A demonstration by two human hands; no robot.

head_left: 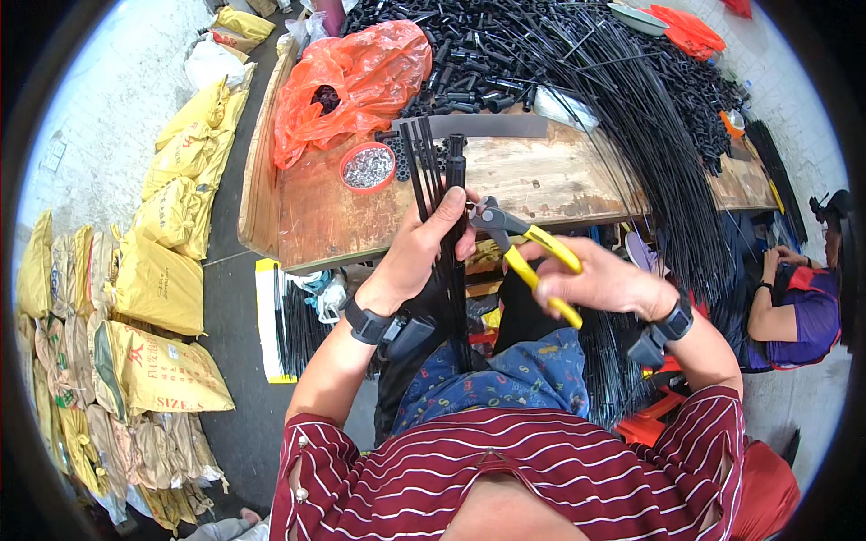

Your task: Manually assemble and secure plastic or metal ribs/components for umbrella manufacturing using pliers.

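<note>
My left hand (410,257) is closed around several thin black rods (420,167) and a thicker black tube (456,171), all standing roughly upright over my lap. Pliers (552,245) with grey jaws and yellow handles are gripped in my right hand (595,278). Their jaws lie close to the tube, beside my left fingertips; whether they bite on anything is too small to tell. Beyond the left hand, a round red dish (347,183) of small silvery pieces sits on the table, with small black tubular parts next to it.
The worn wooden table (311,221) carries a crumpled orange plastic bag (388,63), a heap of black parts (478,77) and long black rods (649,144) hanging over its edge. Yellow sacks (158,284) line the floor at left. Another person (803,316) sits at right.
</note>
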